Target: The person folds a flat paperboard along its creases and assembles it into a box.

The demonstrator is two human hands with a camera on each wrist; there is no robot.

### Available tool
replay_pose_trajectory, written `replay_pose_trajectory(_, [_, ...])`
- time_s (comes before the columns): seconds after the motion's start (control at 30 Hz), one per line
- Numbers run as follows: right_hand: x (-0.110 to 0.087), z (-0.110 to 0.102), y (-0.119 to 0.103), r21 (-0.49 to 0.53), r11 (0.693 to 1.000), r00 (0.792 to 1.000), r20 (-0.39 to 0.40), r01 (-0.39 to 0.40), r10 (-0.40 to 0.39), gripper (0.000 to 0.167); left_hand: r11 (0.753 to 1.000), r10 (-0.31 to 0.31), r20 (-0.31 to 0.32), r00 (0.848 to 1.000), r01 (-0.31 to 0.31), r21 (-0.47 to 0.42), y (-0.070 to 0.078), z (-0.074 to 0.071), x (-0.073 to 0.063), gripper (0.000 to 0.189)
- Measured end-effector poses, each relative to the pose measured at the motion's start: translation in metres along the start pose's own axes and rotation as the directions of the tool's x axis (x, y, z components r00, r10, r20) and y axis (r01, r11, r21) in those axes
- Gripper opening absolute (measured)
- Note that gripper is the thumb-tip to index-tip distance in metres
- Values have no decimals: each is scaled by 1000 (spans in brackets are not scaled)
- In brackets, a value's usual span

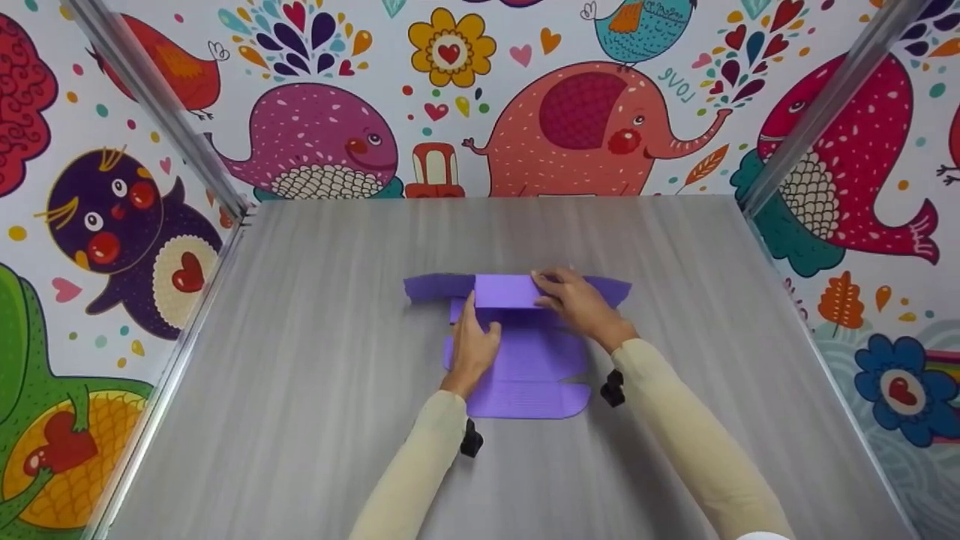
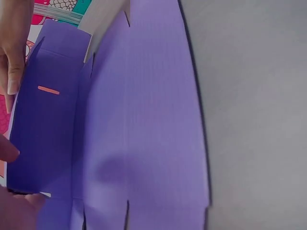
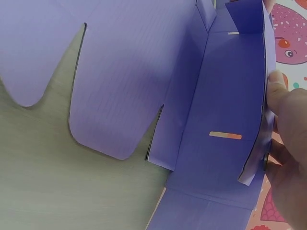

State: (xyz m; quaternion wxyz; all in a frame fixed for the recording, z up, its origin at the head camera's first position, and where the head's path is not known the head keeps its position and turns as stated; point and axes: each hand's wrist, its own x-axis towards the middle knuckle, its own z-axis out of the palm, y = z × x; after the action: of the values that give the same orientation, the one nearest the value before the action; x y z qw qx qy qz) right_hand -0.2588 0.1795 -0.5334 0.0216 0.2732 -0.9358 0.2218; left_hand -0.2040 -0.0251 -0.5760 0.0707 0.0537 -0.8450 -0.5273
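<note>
A flat purple cardboard box blank (image 1: 525, 360) lies partly folded, its far panel raised and a narrow strip (image 1: 504, 291) bent over at the top. At the left end of that strip is my left hand (image 1: 472, 345), finger and thumb gripping the corner by a small inward-folded flap (image 3: 245, 18). My right hand (image 1: 581, 304) pinches the strip's right part, thumb and fingertips along its edge in the right wrist view. Dark purple side wings (image 1: 440, 287) stick out beyond both hands. A thin slot (image 3: 225, 135) shows in the raised panel.
The blank lies on a grey wood-grain table (image 1: 322, 360). Metal frame posts (image 1: 161, 112) and colourful cartoon-printed walls (image 1: 450, 112) enclose the table at the back and sides. Black wrist mounts (image 1: 471, 439) hang beside both cream sleeves (image 1: 697, 442).
</note>
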Motion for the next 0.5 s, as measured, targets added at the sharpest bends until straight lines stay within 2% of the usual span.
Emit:
replay_pose_trajectory(0.27, [-1,-1,-1,5,1000,1000,-2,1,-1,51,997,61,11,998,-61,37,-3,-3,1,70])
replay_pose_trajectory(0.5, [-1,0,-1,10,1000,1000,18,-18,17,51,999,25,37,999,-26,29,-8,-7,2,70])
